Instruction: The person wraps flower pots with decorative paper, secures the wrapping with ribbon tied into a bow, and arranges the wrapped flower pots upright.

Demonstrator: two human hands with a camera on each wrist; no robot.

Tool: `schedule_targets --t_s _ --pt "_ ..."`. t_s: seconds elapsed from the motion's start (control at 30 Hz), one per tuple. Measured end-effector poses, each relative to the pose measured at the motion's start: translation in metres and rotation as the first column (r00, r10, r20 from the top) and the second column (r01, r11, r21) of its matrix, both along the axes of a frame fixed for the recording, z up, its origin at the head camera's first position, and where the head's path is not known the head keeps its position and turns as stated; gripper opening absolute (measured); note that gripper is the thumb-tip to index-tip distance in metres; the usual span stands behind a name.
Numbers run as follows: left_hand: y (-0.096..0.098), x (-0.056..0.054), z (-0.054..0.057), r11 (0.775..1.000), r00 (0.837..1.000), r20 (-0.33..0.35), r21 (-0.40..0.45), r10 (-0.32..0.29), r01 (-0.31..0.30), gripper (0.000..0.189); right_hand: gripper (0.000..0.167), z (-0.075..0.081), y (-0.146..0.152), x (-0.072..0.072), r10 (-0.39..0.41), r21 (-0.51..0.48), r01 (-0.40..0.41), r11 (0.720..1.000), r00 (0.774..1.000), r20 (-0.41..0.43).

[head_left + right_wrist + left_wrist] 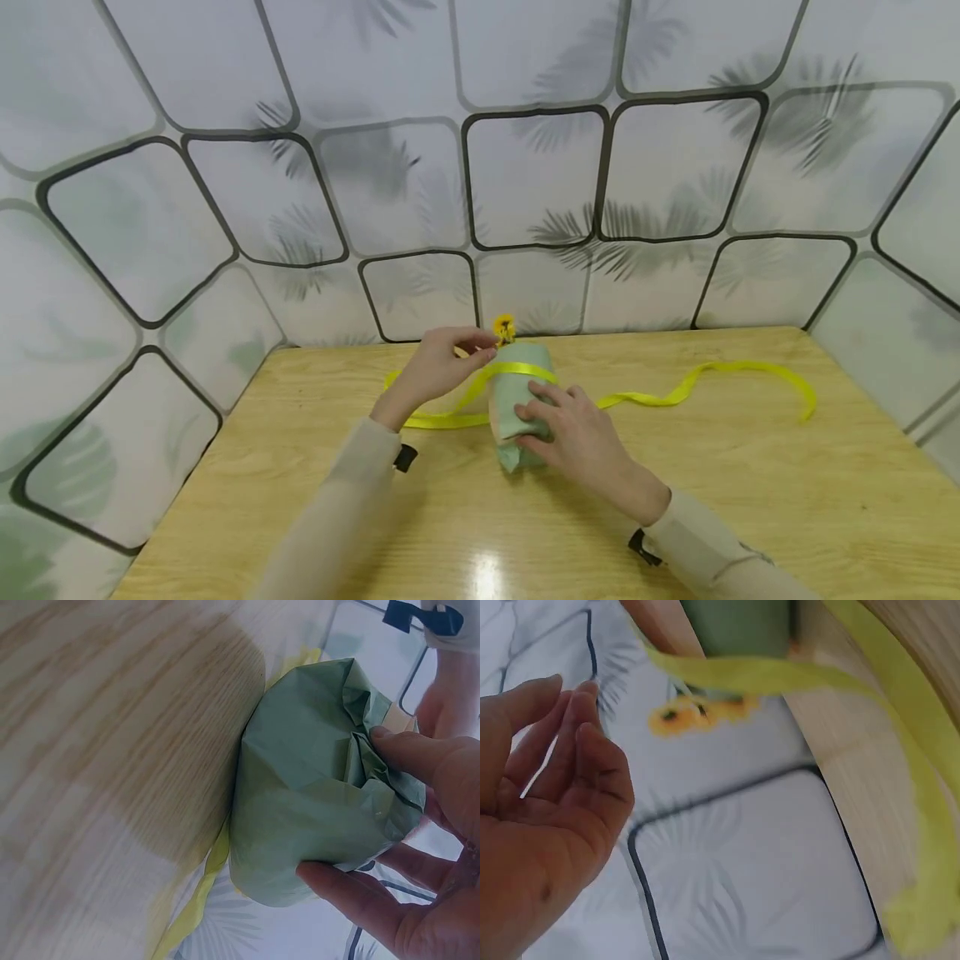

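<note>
Left hand (441, 364) loosely curled, empty; right hand (583, 431) grips the green bundle (510, 396). If it slackens, the yellow ribbon (521, 367) may slip!

The wrap (510, 393) is soft green, with a bit of pale peach at its edge. The ribbon (652, 400) is bright yellow. The flowers (703, 714) are orange-yellow with dark middles. The table (225, 492) is light yellow-brown with wood lines. The wall (536, 179) is pale, with black and grey round-cornered boxes and grey and green leaves. The sleeves (341, 487) are cream.
</note>
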State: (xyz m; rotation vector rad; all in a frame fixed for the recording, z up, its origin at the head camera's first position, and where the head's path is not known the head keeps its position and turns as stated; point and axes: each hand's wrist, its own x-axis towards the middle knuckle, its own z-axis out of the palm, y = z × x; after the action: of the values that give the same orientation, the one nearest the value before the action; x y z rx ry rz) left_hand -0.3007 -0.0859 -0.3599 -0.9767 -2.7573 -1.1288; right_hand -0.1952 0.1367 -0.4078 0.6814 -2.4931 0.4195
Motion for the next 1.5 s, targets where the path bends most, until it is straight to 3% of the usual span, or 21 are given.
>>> schedule_targets --t_s 0.1,0.27,0.33,0.5,0.63,0.77,0.83,0.97,1.17,1.23,1.3,1.4,1.5 --pt "-0.018 -0.002 -0.007 0.998 0.998 0.049 -0.061 0.032 -0.029 0.03 0.035 0.003 0.001 0.0 -0.009 0.004 0.009 1.0 1.0 0.009" --pt "-0.032 -0.005 -0.028 0.983 0.992 0.128 -0.183 0.002 0.022 0.035 0.035 0.004 0.003 0.0 -0.03 0.004 0.03 1.0 0.999 0.036" --pt "-0.032 -0.005 -0.036 0.984 0.989 0.145 -0.174 -0.007 0.032 0.035 0.035 0.004 0.003 -0.001 -0.033 0.006 0.033 0.999 0.999 0.043" --pt "-0.026 -0.003 -0.045 0.996 0.992 0.12 -0.092 0.031 -0.02 0.029 0.035 0.002 0.003 -0.002 -0.025 0.01 0.025 1.0 0.999 0.036" --pt "-0.022 0.003 -0.04 0.999 0.996 0.073 0.023 0.046 -0.048 0.024 0.034 0.001 0.002 -0.002 -0.006 0.013 0.006 1.0 1.0 0.02" --pt "-0.015 0.011 -0.029 0.99 0.996 0.086 0.143 -0.022 0.01 0.021 0.035 0.0 0.003 -0.002 0.006 -0.002 -0.006 1.0 1.0 -0.001" --pt "-0.011 0.016 -0.023 0.98 0.988 0.136 0.194 -0.077 0.05 0.021 0.035 -0.002 0.003 -0.002 0.013 -0.018 -0.013 1.0 1.0 -0.017" --pt "-0.001 0.025 -0.014 0.959 0.955 0.244 0.263 -0.171 0.104 0.02 0.037 -0.004 0.004 -0.002 0.026 -0.058 -0.03 0.998 0.998 -0.064" --pt "0.008 0.025 -0.017 0.953 0.938 0.28 0.275 -0.203 0.124 0.017 0.036 -0.004 0.004 -0.002 0.024 -0.054 -0.028 0.998 0.997 -0.068" --pt "0.009 0.024 -0.02 0.954 0.942 0.261 0.267 -0.209 0.138 0.017 0.035 -0.003 0.004 -0.002 0.026 -0.039 -0.028 0.999 0.998 -0.054" --pt "0.01 0.023 -0.023 0.963 0.959 0.214 0.232 -0.188 0.137 0.016 0.035 -0.002 0.004 -0.001 0.031 -0.024 -0.032 0.999 0.999 -0.042" --pt "0.008 0.022 -0.025 0.984 0.989 0.069 0.134 -0.128 0.118 0.013 0.038 -0.002 0.004 -0.001 0.042 -0.011 -0.042 0.999 0.999 -0.034" --pt "0.003 0.027 -0.024 0.994 0.991 -0.098 0.049 -0.092 0.098 0.013 0.041 -0.001 0.005 -0.002 0.043 0.001 -0.043 0.999 0.999 -0.034"
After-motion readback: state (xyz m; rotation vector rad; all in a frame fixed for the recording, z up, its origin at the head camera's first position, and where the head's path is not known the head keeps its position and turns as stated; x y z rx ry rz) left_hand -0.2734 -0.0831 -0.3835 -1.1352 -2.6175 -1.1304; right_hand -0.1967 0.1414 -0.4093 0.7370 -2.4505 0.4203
